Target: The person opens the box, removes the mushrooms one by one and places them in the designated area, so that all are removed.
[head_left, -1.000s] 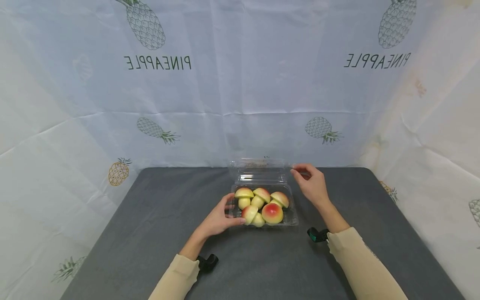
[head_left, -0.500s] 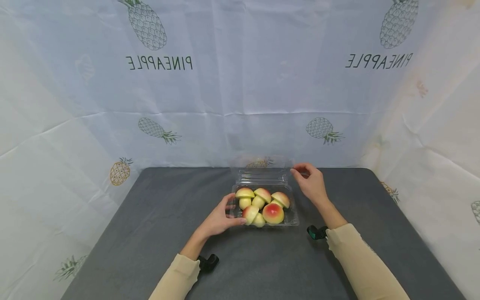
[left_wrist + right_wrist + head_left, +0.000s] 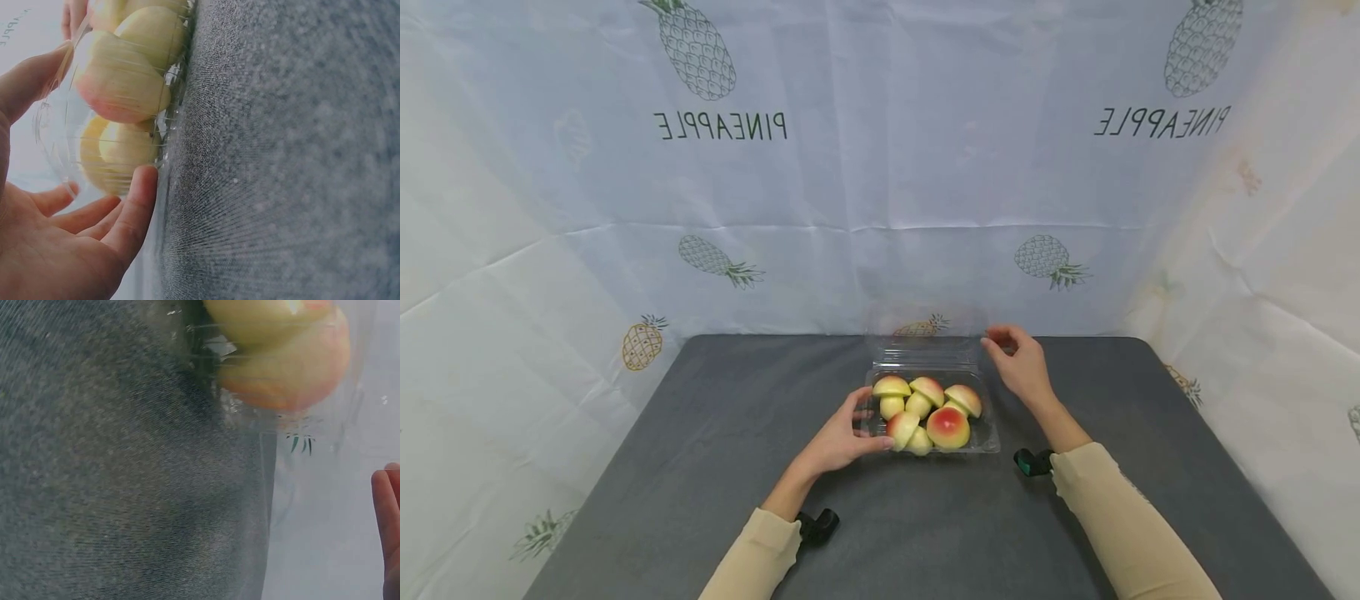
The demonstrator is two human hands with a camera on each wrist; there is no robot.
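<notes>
- Head view: clear box (image 3: 994,433) sat near the middle of the desk's (image 3: 715,433) far edge; tilting might have rolled its mushroom-shaped pieces (image 3: 948,427).
- Left hand (image 3: 837,440) gripped the box's left end; overtight squeezing risked buckling plastic.
- Lid (image 3: 925,357) stood raised behind; unsupported, it could flop.
- Right hand (image 3: 1024,365): fingertips close together beside lid's right edge; couldn't tell whether pinching.

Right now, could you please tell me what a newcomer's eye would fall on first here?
Probably the five red-and-yellow, mushroom-like pieces in the clear container on the dark table. Next, the left hand holding its left side and the right hand by its raised lid. Behind, mirrored PINEAPPLE lettering stands on the pale cloth.
</notes>
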